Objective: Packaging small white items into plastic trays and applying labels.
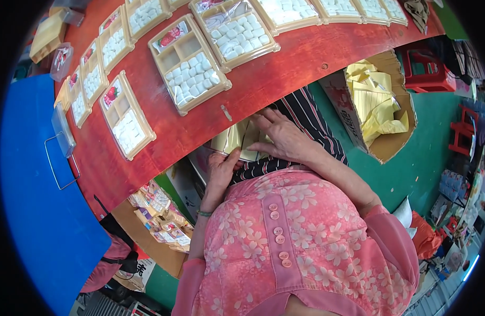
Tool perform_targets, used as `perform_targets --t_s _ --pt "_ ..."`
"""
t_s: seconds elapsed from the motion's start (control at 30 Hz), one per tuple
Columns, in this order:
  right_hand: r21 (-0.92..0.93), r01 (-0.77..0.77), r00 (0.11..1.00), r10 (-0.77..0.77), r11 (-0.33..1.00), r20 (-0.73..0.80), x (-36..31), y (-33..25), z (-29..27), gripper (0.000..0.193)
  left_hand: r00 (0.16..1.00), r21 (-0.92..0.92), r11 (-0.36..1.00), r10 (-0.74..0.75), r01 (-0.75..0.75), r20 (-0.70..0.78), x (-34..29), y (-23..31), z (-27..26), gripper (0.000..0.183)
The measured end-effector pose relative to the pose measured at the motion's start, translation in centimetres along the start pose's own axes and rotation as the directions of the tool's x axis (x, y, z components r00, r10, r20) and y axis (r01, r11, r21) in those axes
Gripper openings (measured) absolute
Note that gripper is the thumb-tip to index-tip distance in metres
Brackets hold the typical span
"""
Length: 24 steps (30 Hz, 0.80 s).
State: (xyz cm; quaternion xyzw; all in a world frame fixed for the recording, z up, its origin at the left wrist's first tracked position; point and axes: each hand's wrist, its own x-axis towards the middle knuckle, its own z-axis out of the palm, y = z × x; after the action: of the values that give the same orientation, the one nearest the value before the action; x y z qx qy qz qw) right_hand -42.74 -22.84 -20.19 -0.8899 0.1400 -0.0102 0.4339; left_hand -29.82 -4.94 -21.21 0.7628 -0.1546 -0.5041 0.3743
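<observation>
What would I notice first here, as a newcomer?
Probably the pink flowered shirt at lower middle and the red table across the top, lined with trays of white pieces. Between them, at the table's edge, the left hand and right hand touch a yellow item. The blue surface at far left and the box of yellow sheets at upper right also stand out.

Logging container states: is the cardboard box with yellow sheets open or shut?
Open: the cardboard box has its top uncovered, and yellow sheets show inside.
</observation>
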Motion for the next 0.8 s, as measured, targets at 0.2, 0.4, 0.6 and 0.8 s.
perform_targets --t_s 0.2,0.4,0.6,0.8 --pt "-0.178 -0.049 0.977 0.085 0.983 0.197 0.9 -0.1 1.5 0.081 0.996 -0.179 0.981 0.068 -0.076 -0.050 -0.9 -2.8 0.2 0.028" --pt "-0.189 -0.044 0.948 0.100 0.981 0.301 0.1 0.0 1.6 0.074 0.956 -0.807 0.543 -0.024 -0.232 -0.292 1.3 -3.6 -3.2 0.040" --pt "-0.099 -0.015 0.943 0.047 0.995 0.328 -1.0 0.5 1.9 0.062 0.944 -0.927 0.198 -0.026 -0.318 -0.329 5.9 -1.4 -5.7 0.048" --pt "0.012 0.025 0.959 -0.027 1.000 0.283 -1.6 0.8 1.7 0.050 0.894 -0.862 0.245 0.185 -0.444 -0.408 8.2 -4.8 -11.2 0.052"
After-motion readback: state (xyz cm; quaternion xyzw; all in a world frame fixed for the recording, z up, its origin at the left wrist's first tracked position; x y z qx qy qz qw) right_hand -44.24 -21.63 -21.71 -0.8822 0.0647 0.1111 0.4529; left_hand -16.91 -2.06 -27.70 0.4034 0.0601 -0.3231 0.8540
